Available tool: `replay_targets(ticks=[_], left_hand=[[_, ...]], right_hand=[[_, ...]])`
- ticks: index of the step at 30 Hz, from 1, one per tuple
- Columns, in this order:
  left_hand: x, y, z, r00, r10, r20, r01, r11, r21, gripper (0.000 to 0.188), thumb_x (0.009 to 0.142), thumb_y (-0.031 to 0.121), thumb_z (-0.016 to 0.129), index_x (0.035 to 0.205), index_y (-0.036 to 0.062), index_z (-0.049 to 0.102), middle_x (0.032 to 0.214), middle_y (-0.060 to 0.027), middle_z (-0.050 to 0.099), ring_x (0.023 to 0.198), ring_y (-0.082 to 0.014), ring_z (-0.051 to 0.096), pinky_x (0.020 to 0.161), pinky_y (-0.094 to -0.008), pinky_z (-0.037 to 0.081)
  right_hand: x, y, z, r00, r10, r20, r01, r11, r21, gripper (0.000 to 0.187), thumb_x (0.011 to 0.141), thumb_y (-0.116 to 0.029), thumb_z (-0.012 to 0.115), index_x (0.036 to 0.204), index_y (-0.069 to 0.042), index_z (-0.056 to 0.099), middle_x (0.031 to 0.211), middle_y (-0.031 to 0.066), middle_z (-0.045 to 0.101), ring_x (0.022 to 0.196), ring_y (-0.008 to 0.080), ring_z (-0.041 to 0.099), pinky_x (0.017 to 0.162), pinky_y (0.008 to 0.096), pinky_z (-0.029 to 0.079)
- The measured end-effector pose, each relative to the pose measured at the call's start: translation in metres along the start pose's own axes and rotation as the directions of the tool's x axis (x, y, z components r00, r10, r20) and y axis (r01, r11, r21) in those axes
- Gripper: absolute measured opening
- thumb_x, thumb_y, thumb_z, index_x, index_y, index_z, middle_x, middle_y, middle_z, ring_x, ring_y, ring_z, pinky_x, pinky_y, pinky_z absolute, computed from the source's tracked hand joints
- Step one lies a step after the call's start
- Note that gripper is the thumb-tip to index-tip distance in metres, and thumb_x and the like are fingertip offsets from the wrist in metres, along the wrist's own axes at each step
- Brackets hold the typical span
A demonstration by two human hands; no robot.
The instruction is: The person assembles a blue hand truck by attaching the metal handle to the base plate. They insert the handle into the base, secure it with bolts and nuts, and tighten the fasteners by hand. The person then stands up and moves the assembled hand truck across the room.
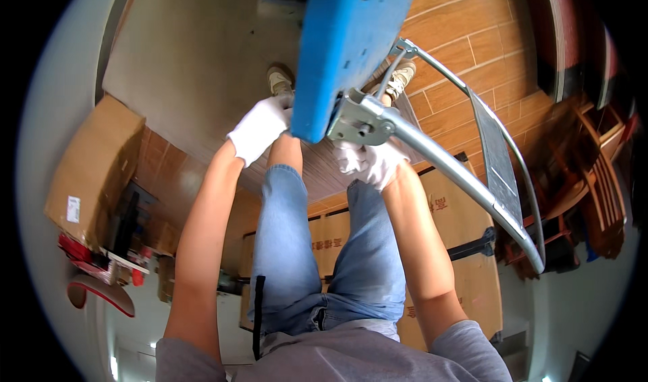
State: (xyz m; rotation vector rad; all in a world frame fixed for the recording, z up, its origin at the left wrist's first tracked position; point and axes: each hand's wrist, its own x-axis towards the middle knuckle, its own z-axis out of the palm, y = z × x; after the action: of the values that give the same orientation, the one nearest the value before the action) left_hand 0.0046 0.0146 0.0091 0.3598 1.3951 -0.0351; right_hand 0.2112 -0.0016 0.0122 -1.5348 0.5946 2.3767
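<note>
In front of me a thick blue panel (331, 65) stands on edge. At its near lower corner is a metal hinge bracket (361, 120), from which a bent grey tube frame (449, 158) reaches out to the right. My left hand (260, 129), in a white glove, is against the panel's left side near the lower corner. Its fingertips are partly hidden there. My right hand (370, 162), also white-gloved, sits just below the bracket with its fingers curled together. What lies in those fingers is too hidden to name.
A dark flat strip (496, 162) spans the tube frame. Cardboard boxes stand at the left (94, 173) and behind my legs. Wooden chairs (587, 173) are at the right. My feet are beneath the panel, on either side of it, over a wood-look floor (466, 51).
</note>
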Motion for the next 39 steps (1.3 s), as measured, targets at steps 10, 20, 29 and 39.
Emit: replay_targets(ticks=[10, 20, 29, 39], left_hand=[[0.006, -0.017, 0.004, 0.998, 0.067, 0.01, -0.066, 0.996, -0.054, 0.033, 0.081, 0.03, 0.062, 0.094, 0.0001, 0.067, 0.079, -0.0067, 0.063, 0.074, -0.0136, 0.056, 0.068, -0.0258, 0.044], [0.0, -0.048, 0.037, 0.558, 0.752, -0.351, -0.707, 0.652, 0.274, 0.034, 0.098, 0.026, 0.045, 0.124, 0.0045, 0.053, 0.106, -0.0134, 0.062, 0.087, -0.0208, 0.066, 0.073, -0.0289, 0.051], [-0.037, 0.014, 0.051, 0.924, 0.205, -0.322, -0.24, 0.968, -0.073, 0.037, 0.086, 0.037, 0.064, 0.109, 0.0089, 0.063, 0.082, -0.0066, 0.066, 0.072, -0.0119, 0.062, 0.069, -0.03, 0.05], [-0.039, 0.028, 0.044, 0.847, 0.406, -0.343, -0.294, 0.896, 0.334, 0.027, 0.082, 0.028, 0.068, 0.097, 0.006, 0.064, 0.093, -0.0153, 0.066, 0.086, -0.0294, 0.066, 0.076, -0.0373, 0.053]], right_hand=[[-0.007, 0.015, -0.006, 0.999, 0.035, 0.028, -0.039, 0.979, 0.198, 0.025, 0.094, -0.022, 0.046, 0.071, -0.013, 0.041, 0.058, -0.0049, 0.029, 0.045, 0.0044, 0.026, 0.037, 0.0183, 0.021], [-0.141, 0.008, 0.035, 0.517, -0.85, 0.1, -0.099, -0.175, -0.979, 0.014, 0.086, -0.016, 0.063, 0.083, -0.002, 0.065, 0.064, 0.0102, 0.057, 0.06, 0.0171, 0.055, 0.058, 0.0312, 0.045], [-0.166, -0.047, -0.033, 0.672, -0.698, 0.248, -0.481, -0.666, -0.57, 0.029, 0.071, -0.033, 0.073, 0.082, -0.008, 0.063, 0.077, 0.0114, 0.052, 0.074, 0.0274, 0.053, 0.068, 0.0384, 0.043], [-0.152, -0.069, -0.048, 0.688, -0.548, 0.476, -0.337, -0.822, -0.458, 0.019, 0.069, -0.017, 0.069, 0.064, -0.008, 0.053, 0.072, 0.0083, 0.046, 0.067, 0.0258, 0.049, 0.057, 0.0365, 0.042]])
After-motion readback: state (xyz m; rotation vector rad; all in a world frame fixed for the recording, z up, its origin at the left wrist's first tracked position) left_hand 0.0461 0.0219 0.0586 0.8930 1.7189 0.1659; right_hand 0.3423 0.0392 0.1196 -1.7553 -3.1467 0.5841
